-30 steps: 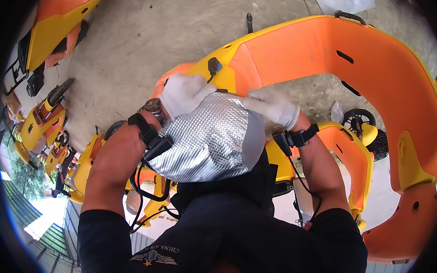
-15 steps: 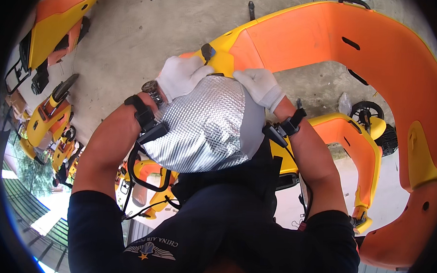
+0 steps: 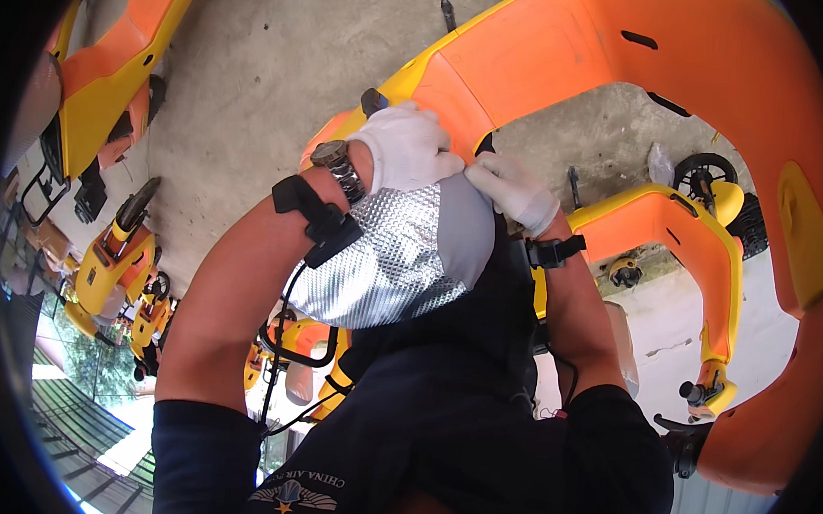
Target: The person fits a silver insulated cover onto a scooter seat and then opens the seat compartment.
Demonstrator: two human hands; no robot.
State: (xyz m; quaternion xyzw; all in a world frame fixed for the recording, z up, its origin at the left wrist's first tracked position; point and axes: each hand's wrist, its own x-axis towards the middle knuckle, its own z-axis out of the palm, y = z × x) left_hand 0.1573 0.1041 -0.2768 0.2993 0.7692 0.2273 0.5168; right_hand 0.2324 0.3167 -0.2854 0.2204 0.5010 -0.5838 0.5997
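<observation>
A silver, textured seat cover (image 3: 375, 260) with a smooth grey band (image 3: 468, 227) lies over a rounded seat in front of my body. My left hand (image 3: 407, 147), in a white glove, is closed at the cover's far edge, with its fingertips pressed onto the rim. Close beside it on the right, my right hand (image 3: 515, 190), also gloved, pinches the grey band's far edge. Only a small gap parts the two hands. Just beyond them is the yellow and orange body (image 3: 511, 73) of a scooter-like vehicle. The seat under the cover is hidden.
The orange and yellow body curves around to my right. A second yellow-orange vehicle (image 3: 652, 212) with a black wheel (image 3: 704, 173) stands at the right. More such vehicles (image 3: 113, 267) are at the left. Concrete floor (image 3: 244, 93) stretches beyond. Black straps (image 3: 317, 212) circle my wrists.
My left hand has moved right along the cover's edge, toward my right hand. The cover's grey band has shifted left and shows more broadly. The whole view has turned slightly.
</observation>
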